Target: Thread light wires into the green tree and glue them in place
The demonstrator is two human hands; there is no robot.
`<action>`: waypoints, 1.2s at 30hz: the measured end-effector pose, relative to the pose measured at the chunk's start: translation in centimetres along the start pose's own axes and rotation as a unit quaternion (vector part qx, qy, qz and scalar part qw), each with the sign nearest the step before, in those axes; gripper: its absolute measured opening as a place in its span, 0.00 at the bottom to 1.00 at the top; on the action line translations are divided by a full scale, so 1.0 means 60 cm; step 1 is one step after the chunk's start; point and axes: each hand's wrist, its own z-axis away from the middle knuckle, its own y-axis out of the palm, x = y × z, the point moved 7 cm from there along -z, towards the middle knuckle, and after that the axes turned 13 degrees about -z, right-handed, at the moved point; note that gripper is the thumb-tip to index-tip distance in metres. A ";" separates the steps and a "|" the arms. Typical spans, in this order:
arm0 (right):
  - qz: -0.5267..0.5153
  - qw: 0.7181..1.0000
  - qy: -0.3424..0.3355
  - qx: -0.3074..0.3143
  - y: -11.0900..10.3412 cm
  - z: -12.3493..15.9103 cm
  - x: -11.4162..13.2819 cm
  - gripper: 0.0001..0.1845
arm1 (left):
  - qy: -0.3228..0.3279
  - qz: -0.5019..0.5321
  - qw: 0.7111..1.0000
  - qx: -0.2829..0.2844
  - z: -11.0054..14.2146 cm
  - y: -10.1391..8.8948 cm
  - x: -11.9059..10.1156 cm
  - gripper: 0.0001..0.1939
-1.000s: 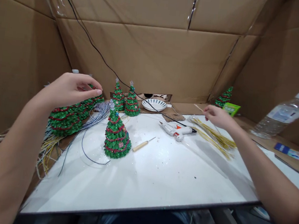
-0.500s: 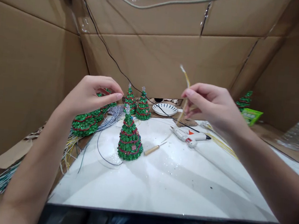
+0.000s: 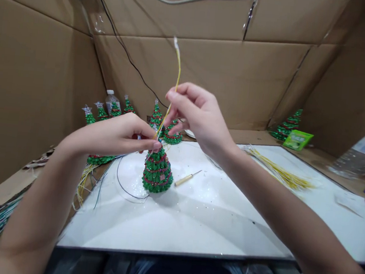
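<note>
My right hand (image 3: 197, 112) pinches a thin yellow-and-white wire (image 3: 178, 65), whose whitish tip points up. The wire's lower strands run down to the fingertips of my left hand (image 3: 127, 134), which are closed on them right at the top of a small green Christmas tree (image 3: 158, 171). That tree stands upright on the white board, with red garlands and tiny ornaments; the left fingers cover its tip. Whether they also touch the tree I cannot tell. To its right lies an awl (image 3: 185, 180) with a wooden handle. The glue gun is hidden behind my right arm.
More decorated trees (image 3: 156, 115) stand at the back and left. Yellow wires (image 3: 282, 170) lie on the white board (image 3: 193, 224) at right. Beyond are a green packet (image 3: 297, 140) and a plastic bottle (image 3: 358, 154). Cardboard walls (image 3: 208, 70) enclose the space.
My right hand has swung left with the wire, bringing it over the tree. My left hand has moved right and down, its fingers closing at the wire's lower end.
</note>
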 end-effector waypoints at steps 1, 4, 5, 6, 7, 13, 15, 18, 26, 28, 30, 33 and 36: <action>0.005 0.999 0.019 0.030 0.007 0.004 -0.014 0.13 | 0.000 0.008 1.000 0.000 -0.002 0.002 0.000 0.19; 0.039 0.992 0.057 0.102 0.021 0.020 -0.052 0.12 | 0.006 0.025 1.000 0.009 -0.006 0.010 -0.003 0.17; 0.062 0.991 0.056 0.106 0.020 0.026 -0.060 0.12 | 0.012 0.026 0.999 0.021 -0.008 0.014 -0.005 0.16; 0.087 0.990 0.051 0.102 0.017 0.030 -0.065 0.12 | 0.017 0.024 0.999 0.038 -0.009 0.020 -0.006 0.16; 0.108 0.988 0.047 0.096 0.013 0.034 -0.069 0.13 | 0.021 0.017 0.998 0.055 -0.010 0.026 -0.008 0.15; 0.097 0.991 0.049 0.082 -0.006 0.058 -0.091 0.18 | 0.037 -0.019 0.991 0.124 -0.015 0.047 -0.017 0.12; 0.109 0.992 0.019 0.064 -0.012 0.068 -0.095 0.19 | 0.037 -0.011 0.991 0.126 -0.013 0.045 -0.018 0.11; 0.177 0.981 -0.075 0.017 -0.023 0.089 -0.094 0.16 | 0.017 -0.020 0.996 0.090 -0.006 0.027 -0.008 0.11; 0.378 0.875 -0.304 0.011 -0.009 0.150 -0.111 0.04 | -0.049 -0.040 0.988 -0.142 0.010 -0.041 0.027 0.15; 0.407 0.842 -0.354 0.010 -0.004 0.161 -0.112 0.04 | -0.048 -0.054 0.988 -0.140 0.006 -0.037 0.031 0.17; 0.419 0.824 -0.383 0.004 -0.002 0.167 -0.111 0.05 | -0.050 -0.069 0.988 -0.126 0.001 -0.031 0.035 0.17; 0.427 0.813 -0.395 -0.009 -0.002 0.169 -0.112 0.06 | -0.060 -0.077 0.989 -0.109 -0.004 -0.022 0.043 0.18; 0.438 0.805 -0.401 -0.006 0.001 0.169 -0.114 0.06 | -0.067 -0.079 0.989 -0.108 -0.005 -0.021 0.045 0.18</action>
